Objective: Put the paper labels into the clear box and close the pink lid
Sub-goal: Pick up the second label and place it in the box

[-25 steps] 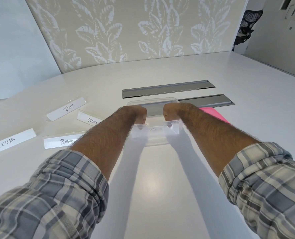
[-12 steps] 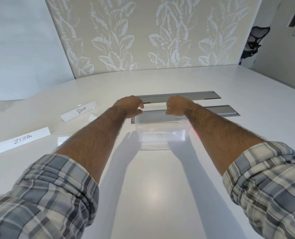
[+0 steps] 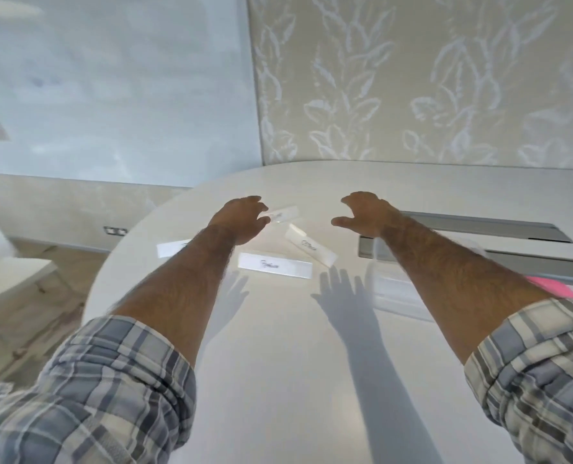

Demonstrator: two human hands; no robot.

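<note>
White paper labels lie scattered toward the left end of the bench (image 3: 278, 380), a smooth pale top with a rounded far-left corner. Both hands hover above them, fingers spread and curled, holding nothing. The left hand (image 3: 241, 217) hangs over the far label (image 3: 283, 214); the right hand (image 3: 367, 212) is beside it, with nothing beneath. A slanted label (image 3: 310, 247) and a near label (image 3: 275, 266) lie between the forearms, and a fourth label (image 3: 171, 249) peeks out from behind the left forearm.

Each label is a thin, flat strip with handwriting too blurred to read. Flat paper on a slick top likely resists a straight pinch, so sliding a strip or lifting one end with a fingertip should work best, gathering several before carrying them over.

The clear box (image 3: 399, 293) sits toward the right, partly hidden under the right forearm, its walls faint and glassy. The pink lid (image 3: 549, 286) lies just beyond it, still off.
</note>
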